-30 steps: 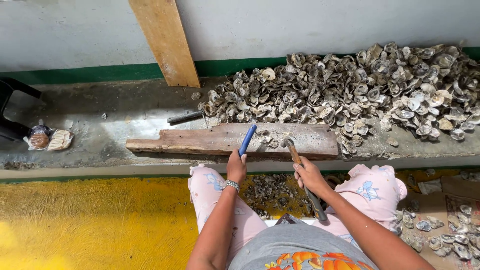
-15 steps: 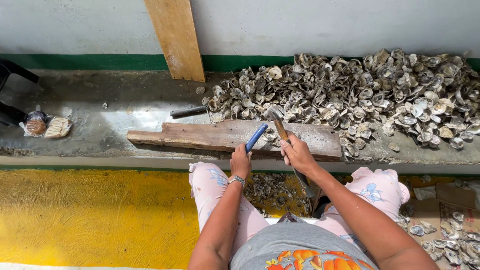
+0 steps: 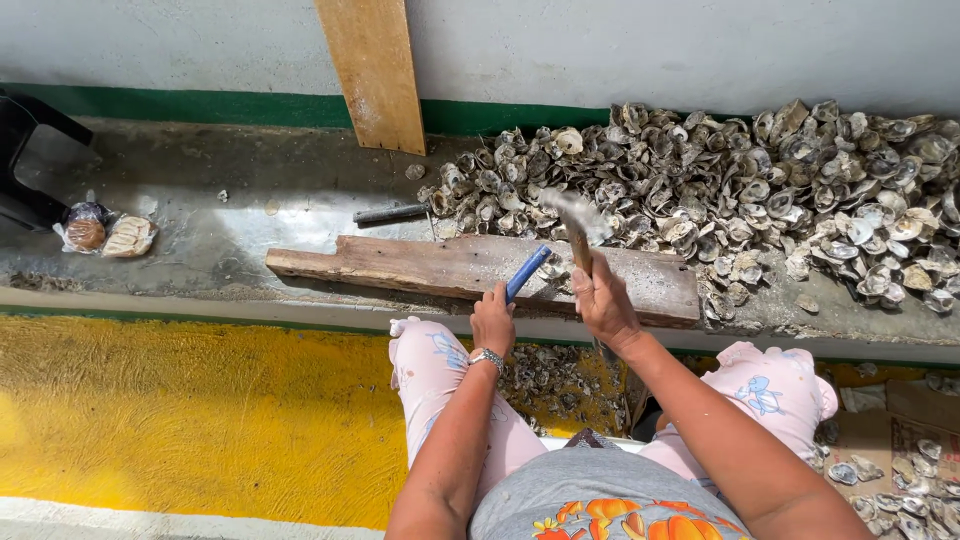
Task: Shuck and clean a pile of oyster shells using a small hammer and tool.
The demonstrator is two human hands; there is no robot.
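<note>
My right hand (image 3: 604,300) grips a hammer (image 3: 577,228) by its wooden handle, the blurred head raised above the flat wooden plank (image 3: 400,265). My left hand (image 3: 493,322) holds a blue-handled tool (image 3: 527,272) slanted down onto the plank, its tip at a small shell under the hammer. Both hands are over the near edge of the plank. A large heap of grey oyster shells (image 3: 760,195) lies just behind and to the right of it.
An upright wooden board (image 3: 375,70) leans on the wall. A dark metal rod (image 3: 390,213) lies behind the plank. Two wrapped bundles (image 3: 105,233) sit at the far left by a black chair leg (image 3: 30,150). Shell bits (image 3: 555,380) lie between my knees.
The hammer has swung up from lying low beside my lap to raised over the plank. My left hand has kept the blue tool on the plank.
</note>
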